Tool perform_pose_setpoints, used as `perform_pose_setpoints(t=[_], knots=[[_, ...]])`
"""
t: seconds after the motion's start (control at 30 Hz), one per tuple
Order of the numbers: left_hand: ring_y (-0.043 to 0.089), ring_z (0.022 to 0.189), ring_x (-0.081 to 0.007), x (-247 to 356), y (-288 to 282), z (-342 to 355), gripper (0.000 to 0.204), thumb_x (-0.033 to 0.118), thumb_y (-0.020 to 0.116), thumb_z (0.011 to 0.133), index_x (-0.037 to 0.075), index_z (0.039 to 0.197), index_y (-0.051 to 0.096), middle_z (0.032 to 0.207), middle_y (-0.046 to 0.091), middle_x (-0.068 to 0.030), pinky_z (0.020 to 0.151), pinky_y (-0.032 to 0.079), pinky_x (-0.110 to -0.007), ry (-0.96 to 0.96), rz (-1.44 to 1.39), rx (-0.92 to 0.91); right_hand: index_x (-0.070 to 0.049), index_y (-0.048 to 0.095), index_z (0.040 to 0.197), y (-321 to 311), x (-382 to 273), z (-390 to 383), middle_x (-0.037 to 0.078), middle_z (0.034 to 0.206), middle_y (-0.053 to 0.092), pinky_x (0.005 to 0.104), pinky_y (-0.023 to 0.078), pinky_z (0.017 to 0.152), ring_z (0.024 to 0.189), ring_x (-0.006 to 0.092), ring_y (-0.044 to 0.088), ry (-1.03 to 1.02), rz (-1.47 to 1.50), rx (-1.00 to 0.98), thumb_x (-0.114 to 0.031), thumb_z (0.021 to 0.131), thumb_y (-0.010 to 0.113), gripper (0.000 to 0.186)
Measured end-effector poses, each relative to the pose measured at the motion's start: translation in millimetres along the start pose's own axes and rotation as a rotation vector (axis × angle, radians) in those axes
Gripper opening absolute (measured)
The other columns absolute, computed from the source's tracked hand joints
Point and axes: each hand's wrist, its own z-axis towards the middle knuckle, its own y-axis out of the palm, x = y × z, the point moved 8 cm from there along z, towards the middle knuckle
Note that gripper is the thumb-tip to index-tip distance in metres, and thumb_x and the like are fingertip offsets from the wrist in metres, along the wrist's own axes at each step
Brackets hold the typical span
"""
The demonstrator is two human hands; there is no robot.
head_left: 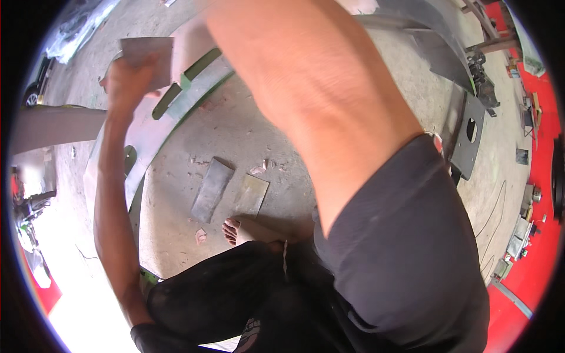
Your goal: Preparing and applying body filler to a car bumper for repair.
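My left hand (129, 82) grips a thin grey rectangular pad or plate (154, 50) over a curved, pale pink and green panel (170, 123) with oval slots, resembling a vehicle bumper. My right arm (312, 88) stretches large across the top centre and past the upper edge, so the right hand is out of sight. On the concrete between the panel and my bare foot (232, 232) lie a dark grey rectangular pad (210, 191) and a lighter one (252, 197), with pinkish scraps around them.
Dark grey panels with metal fittings (462, 135) lie to the right. Beyond them, assorted hardware (518, 241) lines a red-floored strip (538, 176). At left are a beige beam (56, 126), motorbike parts (32, 209) and a plastic sheet (76, 26).
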Motion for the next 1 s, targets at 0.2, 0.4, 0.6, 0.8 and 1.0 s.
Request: perform_pose_setpoints(t=[0.2,0.4,0.6,0.8,1.0], knots=[[0.069,0.060,-0.0164,-51.4,-37.4,5.8,0.041,0.030,0.066,0.090,-0.008,0.105,0.070,0.083,0.072,-0.0132,0.053,0.056,-0.028,-0.092,0.097,0.012,-0.002,0.063,0.117,16.9,26.4,-24.0,0.019,0.111,0.066,0.0449,0.056,0.072,0.096,0.0333,0.066,0.247,0.498,-0.034,-0.031,0.090,0.055,0.040],[0.067,0.058,-0.0152,-28.6,-21.8,8.9,0.040,0.027,0.068,0.089,-0.008,0.108,0.068,0.083,0.071,-0.0103,0.055,0.056,-0.027,-0.010,-0.011,0.044,-0.002,0.063,0.117,-10.3,51.5,-27.6,0.019,0.111,0.066,0.0447,0.056,0.073,0.096,0.0333,0.066,0.306,0.533,-0.016,-0.032,0.090,0.055,0.041],[0.067,0.057,-0.0167,5.3,12.9,13.0,0.039,0.026,0.067,0.089,-0.009,0.103,0.069,0.082,0.071,-0.0114,0.055,0.056,-0.026,-0.024,0.004,0.094,-0.002,0.063,0.117,-29.1,64.6,-26.7,0.020,0.112,0.066,0.0444,0.056,0.074,0.097,0.0334,0.066,0.346,0.557,-0.012,-0.032,0.090,0.055,0.041],[0.069,0.055,-0.0192,19.1,14.4,2.2,0.040,0.027,0.067,0.088,-0.012,0.099,0.069,0.081,0.072,-0.0131,0.054,0.056,-0.026,-0.127,0.180,0.157,-0.002,0.063,0.117,-40.9,77.1,-22.8,0.020,0.113,0.066,0.0442,0.056,0.074,0.097,0.0334,0.066,0.376,0.576,-0.016,-0.032,0.090,0.055,0.041],[0.069,0.060,-0.0180,17.7,14.4,4.4,0.039,0.026,0.068,0.088,-0.011,0.103,0.068,0.083,0.072,-0.0129,0.057,0.057,-0.027,-0.098,0.130,0.132,-0.001,0.063,0.117,-44.7,83.4,-20.8,0.020,0.113,0.066,0.0440,0.056,0.075,0.098,0.0334,0.066,0.397,0.592,-0.024,-0.032,0.090,0.055,0.041]])
